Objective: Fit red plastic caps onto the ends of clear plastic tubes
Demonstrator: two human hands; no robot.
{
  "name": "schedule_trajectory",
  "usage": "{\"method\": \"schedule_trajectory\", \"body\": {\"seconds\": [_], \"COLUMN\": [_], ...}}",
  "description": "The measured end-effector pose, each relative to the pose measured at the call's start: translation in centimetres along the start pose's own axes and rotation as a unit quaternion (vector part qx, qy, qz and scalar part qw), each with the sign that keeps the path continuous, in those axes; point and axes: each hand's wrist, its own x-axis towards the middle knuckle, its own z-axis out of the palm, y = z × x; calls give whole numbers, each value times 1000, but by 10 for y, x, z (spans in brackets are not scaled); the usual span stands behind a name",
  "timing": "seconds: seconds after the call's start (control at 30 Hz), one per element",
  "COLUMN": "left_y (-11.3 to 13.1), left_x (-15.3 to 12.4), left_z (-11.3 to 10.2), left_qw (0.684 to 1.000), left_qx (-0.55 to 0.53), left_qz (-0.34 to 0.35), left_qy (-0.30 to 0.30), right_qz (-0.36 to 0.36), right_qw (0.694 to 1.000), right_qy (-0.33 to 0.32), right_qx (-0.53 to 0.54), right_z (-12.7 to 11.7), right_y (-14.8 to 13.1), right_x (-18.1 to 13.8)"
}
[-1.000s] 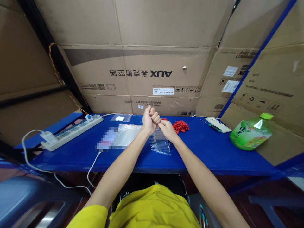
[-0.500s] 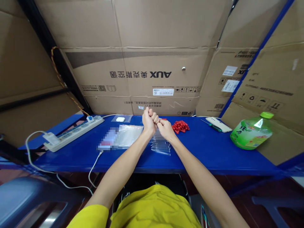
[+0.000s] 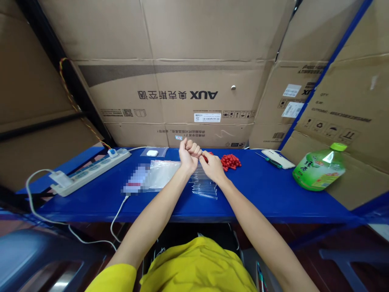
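Note:
My left hand (image 3: 189, 156) is closed in a fist above the desk, thumb side up; whatever it grips is hidden inside the fingers. Against its knuckles rests my right hand (image 3: 212, 167), fingers pinched together. A bit of red shows at the right fingertips, but I cannot tell if it is held or lies behind. Under both hands lies a row of thin clear tubes (image 3: 204, 190), partly covered by my wrists. Just right of my right hand is a heap of small red pieces (image 3: 231, 162).
Left of the hands lie clear plastic bags (image 3: 164, 174), a blurred-out phone (image 3: 136, 179) on a cable and a white case (image 3: 152, 153). A power strip (image 3: 94, 170) sits far left. To the right are a green-handled screwdriver (image 3: 273, 162), a white slab (image 3: 281, 159) and a green bottle (image 3: 319, 168).
My hands have drawn slightly apart at the knuckles, the left wrist turning a little. More red shows at the right fingertips. The whole view has shifted slightly.

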Motion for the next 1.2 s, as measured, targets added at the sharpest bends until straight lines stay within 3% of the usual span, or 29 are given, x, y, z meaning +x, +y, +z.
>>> {"method": "schedule_trajectory", "body": {"seconds": [0.33,0.5,0.7,0.83,0.93,1.1,1.2], "left_y": [-6,-6,4,14,24,24,11], "left_x": [-9,-10,-7,-4,3,15,21], "left_z": [15,17,17,14,7,-5,-10], "left_qw": [997,998,997,999,999,998,988], "left_qx": [69,64,51,20,-4,32,140], "left_qz": [7,17,32,9,6,56,34], "left_qy": [19,17,47,47,36,11,57], "right_qz": [23,31,-3,-55,-55,21,40], "right_qw": [971,958,967,967,971,989,992], "right_qy": [-23,-17,-18,-34,-34,81,118], "right_qx": [237,286,255,245,230,120,-2], "right_z": [6,10,6,-6,-19,-44,-57], "right_y": [6,7,2,1,10,39,55], "right_x": [10,9,10,11,12,16,17]}}
